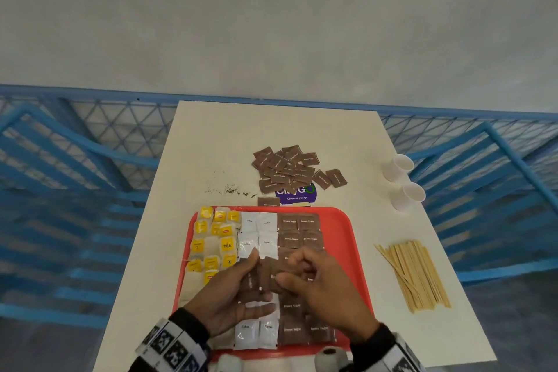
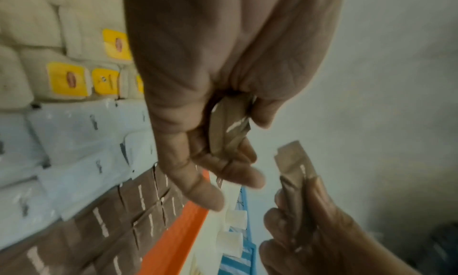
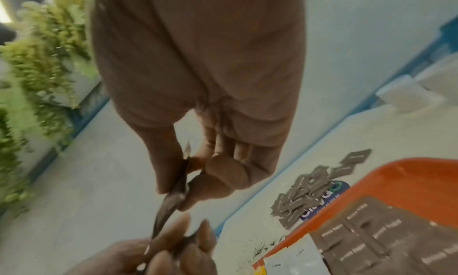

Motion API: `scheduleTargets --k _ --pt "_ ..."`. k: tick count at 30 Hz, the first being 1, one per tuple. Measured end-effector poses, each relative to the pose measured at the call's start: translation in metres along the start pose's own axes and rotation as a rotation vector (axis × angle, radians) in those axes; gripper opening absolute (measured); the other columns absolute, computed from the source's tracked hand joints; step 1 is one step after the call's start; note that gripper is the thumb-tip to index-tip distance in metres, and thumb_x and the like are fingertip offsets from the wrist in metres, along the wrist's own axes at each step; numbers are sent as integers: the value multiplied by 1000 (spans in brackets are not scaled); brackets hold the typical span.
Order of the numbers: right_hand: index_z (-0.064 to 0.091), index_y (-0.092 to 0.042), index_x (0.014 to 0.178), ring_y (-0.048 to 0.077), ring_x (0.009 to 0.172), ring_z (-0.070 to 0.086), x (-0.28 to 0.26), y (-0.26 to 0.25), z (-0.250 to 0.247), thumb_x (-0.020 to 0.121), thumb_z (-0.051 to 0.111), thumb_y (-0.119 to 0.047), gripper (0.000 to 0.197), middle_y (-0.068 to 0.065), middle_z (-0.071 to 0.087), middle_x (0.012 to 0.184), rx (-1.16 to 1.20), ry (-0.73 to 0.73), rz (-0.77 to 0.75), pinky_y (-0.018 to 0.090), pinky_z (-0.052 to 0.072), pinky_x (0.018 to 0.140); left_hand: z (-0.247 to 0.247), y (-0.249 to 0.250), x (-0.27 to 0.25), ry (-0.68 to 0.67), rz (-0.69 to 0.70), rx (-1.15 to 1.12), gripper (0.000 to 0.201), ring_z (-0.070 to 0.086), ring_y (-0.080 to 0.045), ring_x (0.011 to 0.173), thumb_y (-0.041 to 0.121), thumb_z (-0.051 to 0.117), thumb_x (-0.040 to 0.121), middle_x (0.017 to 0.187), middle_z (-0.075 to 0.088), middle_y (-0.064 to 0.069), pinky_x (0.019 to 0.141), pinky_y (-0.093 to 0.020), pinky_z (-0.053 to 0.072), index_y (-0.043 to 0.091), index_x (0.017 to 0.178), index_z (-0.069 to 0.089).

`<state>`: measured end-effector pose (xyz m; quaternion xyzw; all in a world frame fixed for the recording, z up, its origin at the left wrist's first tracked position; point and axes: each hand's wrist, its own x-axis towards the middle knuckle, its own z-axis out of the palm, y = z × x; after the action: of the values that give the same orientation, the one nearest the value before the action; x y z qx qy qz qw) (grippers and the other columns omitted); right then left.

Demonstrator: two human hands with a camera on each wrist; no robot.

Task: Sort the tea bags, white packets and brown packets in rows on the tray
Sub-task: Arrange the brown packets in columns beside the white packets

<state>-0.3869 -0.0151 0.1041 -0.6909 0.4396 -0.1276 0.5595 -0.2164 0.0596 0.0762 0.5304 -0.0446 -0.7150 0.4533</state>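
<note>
- The right hand (image 1: 320, 287) pinches one brown packet (image 3: 173, 199) between its thumb and first finger. The other fingers are curled in.
- The left hand (image 1: 232, 290) has its fingers and thumb bent round a small stack of brown packets (image 2: 228, 126). It looks like one packet is going from one hand to the other, just above the tray (image 1: 341, 226).
- I think these packets are very light, thin and a bit bendy. The paper looks smooth, so the stack could slide apart if the squeeze is loose.
- I would hold a packet by its flat edge, with the thumb on one side and a finger on the other. A soft pinch is enough. A hard one could crumple it.
- Under the hands, the tray has three bands. The tea bags (image 1: 211, 238) with yellow tags are on the left. The white packets (image 1: 258, 231) are in the middle. The sorted brown packets (image 1: 300, 231) are on the right, packed close side by side.
- The tea bags look soft and puffy, and I think they could tear.
- Farther out on the table (image 1: 211, 145), a loose pile of brown packets (image 1: 290, 167) still waits, well away from the hands.
- Two paper cups (image 1: 403, 181) and a bunch of wooden sticks (image 1: 413, 275) sit off to the right.
</note>
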Motion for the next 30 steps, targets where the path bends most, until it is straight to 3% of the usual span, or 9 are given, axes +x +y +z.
scheduleTargets --k 2,4,7,11,14,19,22,27,30 --pt "67 -13 93 28 84 71 2 3 -4 84 77 -17 15 10 75 90 116 10 56 39 57 81 2 2 -1 7 84 61 37 59 -23 68 43 62 93 86 68 -18 88 -49 56 11 98 79" --pt "68 -9 95 30 87 72 4 6 -3 83 78 -14 16 11 76 91 172 20 82 43 59 83 6 2 -1 6 206 181 29 60 -25 76 35 68 91 88 69 -20 79 -40 59 8 98 75" --pt "73 -10 88 23 77 72 5 10 -2 82 79 -20 14 8 76 84 229 57 83 38 58 76 7 2 4 75 370 311 26 61 -18 74 25 71 89 85 71 -12 64 -27 54 0 95 69" --pt "70 -5 73 13 56 53 2 12 -9 87 71 -29 28 6 64 62 324 103 92 23 43 57 7 5 6 114 471 362 30 49 -19 57 28 73 84 69 64 -6 55 -26 45 -1 84 68" --pt "65 -3 74 13 56 49 3 13 -11 90 66 -26 29 8 59 65 472 107 107 20 40 53 10 7 8 132 490 354 21 41 -15 49 16 70 90 58 58 4 52 -25 41 -1 79 66" --pt "70 -10 78 18 63 59 6 16 -3 80 78 -34 25 8 71 74 344 -5 111 21 46 57 11 9 15 160 480 310 21 42 -16 51 18 70 91 69 62 -8 55 -28 42 -2 85 68" --pt "72 -3 83 14 65 64 8 21 0 84 77 -27 25 10 75 77 284 -6 131 19 48 55 9 11 18 181 451 236 20 44 -18 53 20 71 89 68 59 -10 58 -32 41 2 82 68" --pt "74 -10 90 14 79 66 11 25 -9 77 82 -30 25 2 75 86 364 -6 135 27 52 77 4 18 22 156 408 175 18 42 -13 49 17 69 90 59 58 -2 57 -29 41 7 77 65" --pt "76 -15 93 18 85 72 21 15 0 82 78 -30 18 3 77 93 352 -45 122 37 58 83 7 16 24 117 416 238 21 46 -20 57 20 72 88 71 59 -12 53 -27 42 1 79 67"
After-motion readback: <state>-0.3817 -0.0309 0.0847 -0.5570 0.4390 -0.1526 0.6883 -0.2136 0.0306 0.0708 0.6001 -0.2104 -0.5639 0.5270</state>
